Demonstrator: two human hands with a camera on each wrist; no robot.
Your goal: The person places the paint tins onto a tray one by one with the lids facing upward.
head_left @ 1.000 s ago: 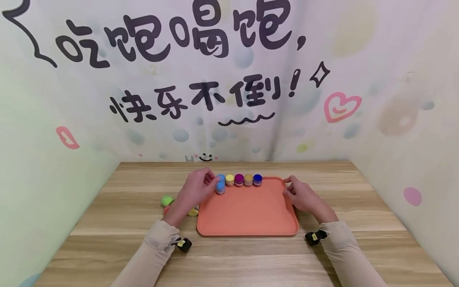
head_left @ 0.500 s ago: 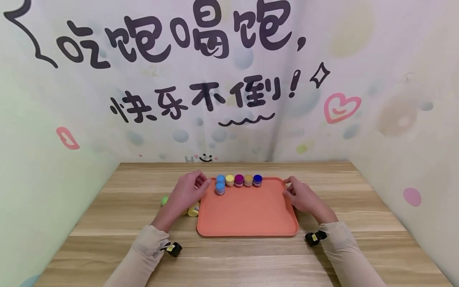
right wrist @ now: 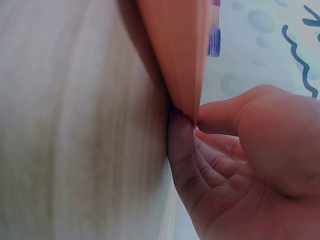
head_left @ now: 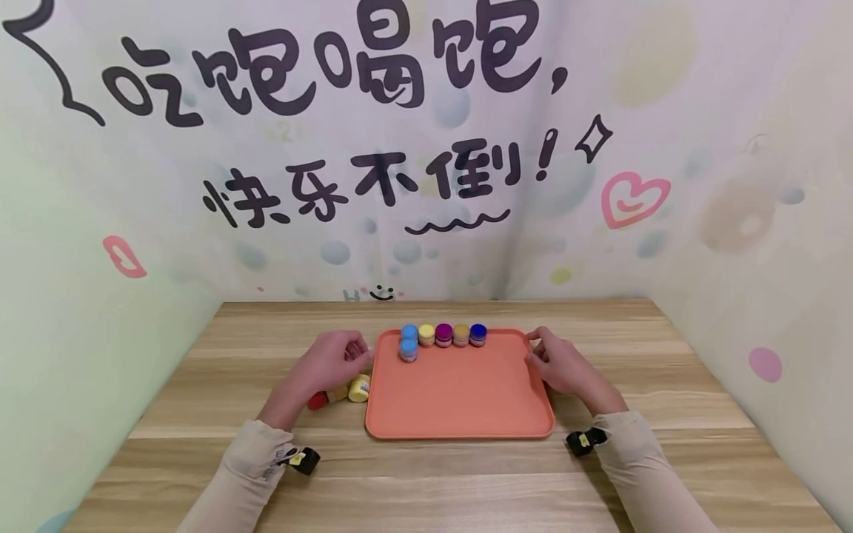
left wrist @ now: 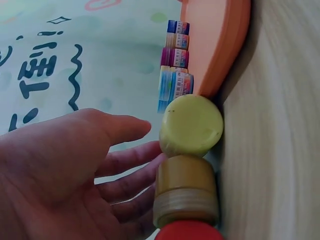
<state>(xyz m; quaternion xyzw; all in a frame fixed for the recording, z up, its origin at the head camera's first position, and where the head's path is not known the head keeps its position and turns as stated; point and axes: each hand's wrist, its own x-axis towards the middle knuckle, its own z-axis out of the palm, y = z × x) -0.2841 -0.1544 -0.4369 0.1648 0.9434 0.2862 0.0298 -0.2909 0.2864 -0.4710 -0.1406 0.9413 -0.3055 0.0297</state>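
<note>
An orange tray [head_left: 460,403] lies on the table, and my right hand [head_left: 561,364] pinches its right rim between thumb and fingers. Just left of the tray hovers my left hand [head_left: 329,363], fingers loosely bent and holding nothing. Beside it lie a yellow paint jar [left wrist: 191,125], a tan paint jar [left wrist: 185,190] and a red-lidded jar [head_left: 318,400]. Along the tray's far edge stand small paint jars: light blue [head_left: 409,333], pale yellow [head_left: 426,334], purple [head_left: 443,334], tan [head_left: 461,334] and dark blue [head_left: 477,334]. A second light blue jar [head_left: 409,350] stands in front of the first.
The wood-grain table [head_left: 460,481] runs back to a printed wall sheet [head_left: 426,259] with black lettering. Pale side walls stand left and right. A black wrist camera [head_left: 305,460] sits on the left wrist, and another wrist camera [head_left: 581,443] on the right.
My left hand has let go of the front light blue jar and moved left and toward me, off the tray. The green jar is now out of sight. My right hand stays put.
</note>
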